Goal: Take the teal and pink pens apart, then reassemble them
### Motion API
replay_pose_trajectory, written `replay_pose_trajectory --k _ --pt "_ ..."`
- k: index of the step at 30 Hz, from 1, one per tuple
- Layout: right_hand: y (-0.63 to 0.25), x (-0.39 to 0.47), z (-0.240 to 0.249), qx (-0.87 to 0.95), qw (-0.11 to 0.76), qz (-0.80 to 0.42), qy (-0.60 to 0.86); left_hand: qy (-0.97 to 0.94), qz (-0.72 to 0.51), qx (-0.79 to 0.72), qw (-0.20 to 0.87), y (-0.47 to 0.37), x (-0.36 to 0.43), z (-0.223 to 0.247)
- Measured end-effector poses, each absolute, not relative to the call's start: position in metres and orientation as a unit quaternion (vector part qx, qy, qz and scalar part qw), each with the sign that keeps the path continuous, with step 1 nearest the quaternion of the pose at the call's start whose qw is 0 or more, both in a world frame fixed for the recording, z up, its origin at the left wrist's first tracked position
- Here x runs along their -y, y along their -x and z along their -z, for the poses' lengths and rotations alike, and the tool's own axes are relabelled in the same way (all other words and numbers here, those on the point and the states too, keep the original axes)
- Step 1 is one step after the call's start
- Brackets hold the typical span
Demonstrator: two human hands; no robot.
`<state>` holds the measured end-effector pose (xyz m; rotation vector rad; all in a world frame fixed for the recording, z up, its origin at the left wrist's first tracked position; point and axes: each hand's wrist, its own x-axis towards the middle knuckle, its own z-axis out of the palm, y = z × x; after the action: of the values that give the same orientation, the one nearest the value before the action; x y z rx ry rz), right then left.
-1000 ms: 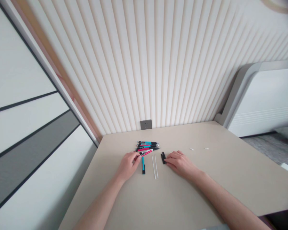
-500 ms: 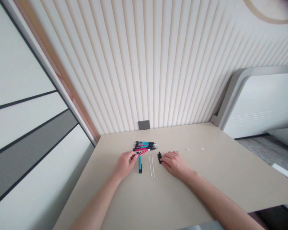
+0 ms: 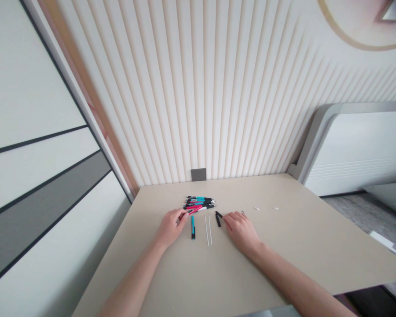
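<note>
My left hand [image 3: 171, 228] rests at the left of a pile of pens, its thumb and forefinger closed on the end of a red pen [image 3: 194, 210]. Beside it on the table lies a turquoise pen barrel [image 3: 193, 225] with a black clip end. To the right are two thin white refill sticks [image 3: 208, 230], side by side. My right hand [image 3: 240, 228] has its fingertips closed on a short black pen part [image 3: 219, 215], partly hidden by them. A second black pen part [image 3: 218, 221] lies just under it on the table.
Several turquoise, red and black pens [image 3: 199, 201] are heaped at the back of the beige table [image 3: 171, 273]. Small white bits [image 3: 256, 208] lie to the right. A dark socket [image 3: 198, 174] sits on the ribbed wall, and a bed headboard [image 3: 356, 145] stands at the right.
My right fingers have turned one black pen part, so it now slants away from the other instead of lying alongside. My left hand has hardly moved. The camera has tilted slightly.
</note>
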<state>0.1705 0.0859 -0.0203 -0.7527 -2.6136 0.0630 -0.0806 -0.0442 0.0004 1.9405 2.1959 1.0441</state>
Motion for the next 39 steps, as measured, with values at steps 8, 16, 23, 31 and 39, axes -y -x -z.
replay_pose_trajectory --k 8,16,23,31,39 --pt "-0.1734 -0.0895 0.0171 0.931 0.244 -0.018 0.272 -0.625 -0.336 -0.705 0.024 0.0804 0.0445 -0.0006" --pt "-0.1754 -0.0906 0.0155 0.935 0.253 0.021 0.248 -0.627 -0.328 -0.707 0.012 0.0804 0.0442 0.0000" --pt "-0.1773 -0.0917 0.0131 0.941 0.245 0.030 0.230 -0.631 -0.329 -0.703 0.011 0.0807 0.0438 0.0000" --pt "-0.1789 -0.0959 0.0116 0.938 0.266 -0.001 0.224 -0.629 -0.327 -0.706 0.015 0.0809 0.0433 0.0000" --pt "-0.1755 -0.0885 0.0110 0.955 0.213 -0.022 0.206 -0.628 -0.322 -0.708 0.018 0.0826 0.0427 0.0031"
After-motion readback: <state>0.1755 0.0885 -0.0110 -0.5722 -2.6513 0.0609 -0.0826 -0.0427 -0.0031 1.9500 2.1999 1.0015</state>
